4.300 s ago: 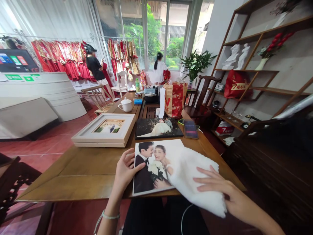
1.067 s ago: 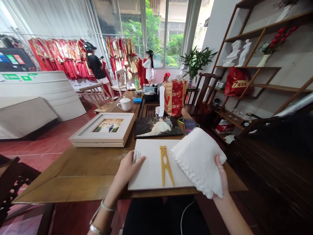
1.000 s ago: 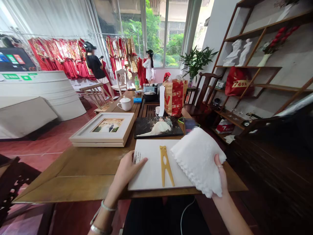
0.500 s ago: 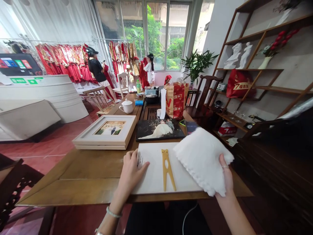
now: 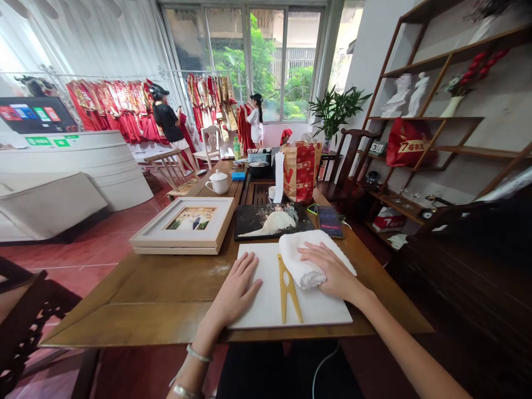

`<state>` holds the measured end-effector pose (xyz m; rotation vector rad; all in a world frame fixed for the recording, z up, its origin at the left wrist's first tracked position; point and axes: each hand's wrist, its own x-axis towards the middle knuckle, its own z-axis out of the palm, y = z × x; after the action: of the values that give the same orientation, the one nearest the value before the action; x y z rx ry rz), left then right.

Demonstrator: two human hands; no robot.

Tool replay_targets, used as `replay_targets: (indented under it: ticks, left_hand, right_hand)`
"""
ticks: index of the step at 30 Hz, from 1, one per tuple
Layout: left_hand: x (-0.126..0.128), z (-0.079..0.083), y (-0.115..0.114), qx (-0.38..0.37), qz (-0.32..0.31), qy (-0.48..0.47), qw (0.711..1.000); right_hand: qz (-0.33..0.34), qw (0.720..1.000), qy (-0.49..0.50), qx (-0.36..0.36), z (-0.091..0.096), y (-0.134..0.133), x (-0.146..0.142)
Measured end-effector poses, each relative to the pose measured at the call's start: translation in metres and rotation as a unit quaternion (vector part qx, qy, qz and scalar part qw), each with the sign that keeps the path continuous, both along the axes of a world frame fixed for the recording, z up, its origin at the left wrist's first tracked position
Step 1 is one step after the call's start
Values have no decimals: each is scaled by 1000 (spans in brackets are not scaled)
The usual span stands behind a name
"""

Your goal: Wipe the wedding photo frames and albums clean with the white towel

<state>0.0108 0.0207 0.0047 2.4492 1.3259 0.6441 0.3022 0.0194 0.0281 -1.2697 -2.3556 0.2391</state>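
A flat white panel point(image 5: 253, 313) lies at the table's front edge. My left hand point(image 5: 239, 291) rests flat on its left side, fingers stretched out and nothing held. On the panel's upper right is a folded, fluffy white towel point(image 5: 293, 246). My right hand point(image 5: 328, 271) bears down on the towel, fingers spread over its top and thumb bent at its near edge. Just left of the towel lies a flat yellow two-legged piece point(image 5: 285, 288) with an oval hole; the towel hides part of its upper right side.
Behind the panel lie a dark wedding photo point(image 5: 270, 220), a phone point(image 5: 330, 221) and a framed picture point(image 5: 183, 224). Farther back stand a white lidded cup point(image 5: 218, 182) and a red-and-brown paper bag point(image 5: 299, 172). Two people stand by racks of red garments point(image 5: 120, 113).
My right hand has brought the towel down and left onto the panel, where it now lies bunched. My left hand has slid slightly right and flattened.
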Motion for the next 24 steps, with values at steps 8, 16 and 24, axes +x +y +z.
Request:
replay_targets:
  ticks: [8,16,24]
  left_hand:
    - [2,-2,1,9,15,-11,1000]
    - [1,-4,0,15,16,-14,1000]
    - [0,-2,-2,6,20,-27,999]
  right_hand:
    - [-45,997,-55,-40,-1,6,-8]
    - [16,995,-86,-47,-2,-102,-5]
    - [-67,995,-43,-66,-2,-38,-2]
